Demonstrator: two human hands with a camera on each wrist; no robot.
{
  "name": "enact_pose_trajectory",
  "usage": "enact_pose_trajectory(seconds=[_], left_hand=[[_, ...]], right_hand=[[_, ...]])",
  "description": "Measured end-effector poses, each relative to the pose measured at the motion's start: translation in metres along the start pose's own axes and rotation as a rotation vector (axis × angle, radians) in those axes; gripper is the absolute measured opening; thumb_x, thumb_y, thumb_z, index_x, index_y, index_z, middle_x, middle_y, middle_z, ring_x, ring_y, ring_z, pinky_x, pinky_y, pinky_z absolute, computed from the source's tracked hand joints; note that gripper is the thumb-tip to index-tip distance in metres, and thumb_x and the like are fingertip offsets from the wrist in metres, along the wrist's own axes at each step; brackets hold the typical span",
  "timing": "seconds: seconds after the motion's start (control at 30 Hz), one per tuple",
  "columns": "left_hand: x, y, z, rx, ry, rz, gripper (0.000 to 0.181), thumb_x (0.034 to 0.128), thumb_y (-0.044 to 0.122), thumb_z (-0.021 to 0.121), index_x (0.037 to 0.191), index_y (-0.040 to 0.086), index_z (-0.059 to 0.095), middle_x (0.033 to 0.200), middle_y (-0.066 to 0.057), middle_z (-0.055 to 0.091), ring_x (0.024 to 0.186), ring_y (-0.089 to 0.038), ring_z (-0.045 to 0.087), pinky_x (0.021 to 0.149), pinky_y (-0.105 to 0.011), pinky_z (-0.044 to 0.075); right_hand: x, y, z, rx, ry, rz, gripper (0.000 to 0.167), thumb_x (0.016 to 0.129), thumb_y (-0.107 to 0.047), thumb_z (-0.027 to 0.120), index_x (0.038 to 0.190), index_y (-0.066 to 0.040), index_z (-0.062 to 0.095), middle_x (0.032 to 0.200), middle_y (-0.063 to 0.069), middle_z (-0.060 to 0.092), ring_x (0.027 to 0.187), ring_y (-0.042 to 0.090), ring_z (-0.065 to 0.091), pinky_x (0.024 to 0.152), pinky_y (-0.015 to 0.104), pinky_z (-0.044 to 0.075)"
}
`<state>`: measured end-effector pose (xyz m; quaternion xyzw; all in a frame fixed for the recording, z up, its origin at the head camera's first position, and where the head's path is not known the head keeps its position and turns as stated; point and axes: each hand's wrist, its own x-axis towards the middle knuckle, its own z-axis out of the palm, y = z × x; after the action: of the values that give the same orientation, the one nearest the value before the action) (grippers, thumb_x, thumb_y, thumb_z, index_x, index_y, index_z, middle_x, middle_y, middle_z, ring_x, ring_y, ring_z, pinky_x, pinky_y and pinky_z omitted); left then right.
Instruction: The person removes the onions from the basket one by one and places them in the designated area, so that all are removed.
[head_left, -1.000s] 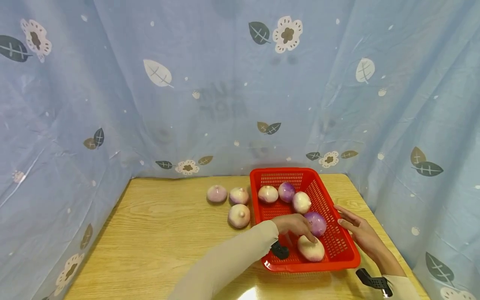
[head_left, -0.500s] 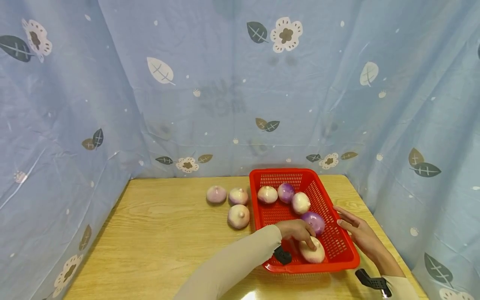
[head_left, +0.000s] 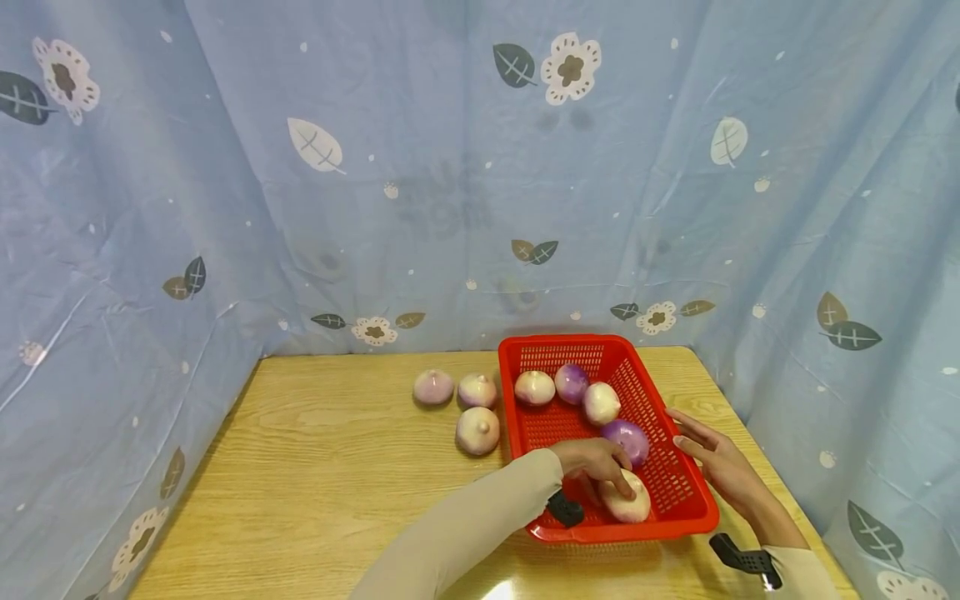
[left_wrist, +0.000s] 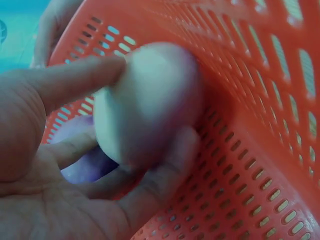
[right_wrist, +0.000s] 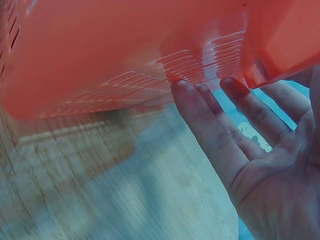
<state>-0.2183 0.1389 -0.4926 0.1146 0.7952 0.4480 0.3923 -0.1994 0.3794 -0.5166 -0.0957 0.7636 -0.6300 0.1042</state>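
My left hand (head_left: 592, 460) reaches into the red basket (head_left: 517, 521) and grips a pale onion (head_left: 632, 505) near its front right corner. In the left wrist view the thumb presses one side of this onion (left_wrist: 150, 95) while the fingers curl round the other. A purple onion (head_left: 628, 442) lies just behind it, partly hidden by the hand in that view. Outside the basket's right wall is my right hand (head_left: 726, 473), fingers extended at the rim. The right wrist view shows those fingertips (right_wrist: 185, 90) at the slotted wall, loosely spread.
Toward the back of the basket lie two pale onions (head_left: 535, 388) and another purple onion (head_left: 572, 384). Left of the basket, three onions (head_left: 477, 431) stand on the wooden table (head_left: 322, 467). A blue patterned curtain (head_left: 420, 208) surrounds the table at back and sides.
My left hand has shifted slightly right and down, its thumb and fingers settling round the pale onion. That onion has moved a little to the right. My right hand stays in place.
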Motion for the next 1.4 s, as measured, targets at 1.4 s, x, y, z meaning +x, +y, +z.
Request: enact_pose_trajectory(seconds=[1.4], left_hand=[[-0.045,0.016,-0.032,-0.222,-0.069,0.252,0.036,0.0838,0.006,0.076,0.114,0.02,0.062,0.106,0.003,0.058,0.083,-0.016,0.063,0.069,-0.036,0.06]], right_hand=[[-0.001,0.002,0.0,0.002,0.011,-0.003,0.058,0.104,-0.018,0.048,0.155,-0.005,0.025,0.121,-0.024,0.06,0.104,0.001,0.065,0.079,0.033,0.06]])
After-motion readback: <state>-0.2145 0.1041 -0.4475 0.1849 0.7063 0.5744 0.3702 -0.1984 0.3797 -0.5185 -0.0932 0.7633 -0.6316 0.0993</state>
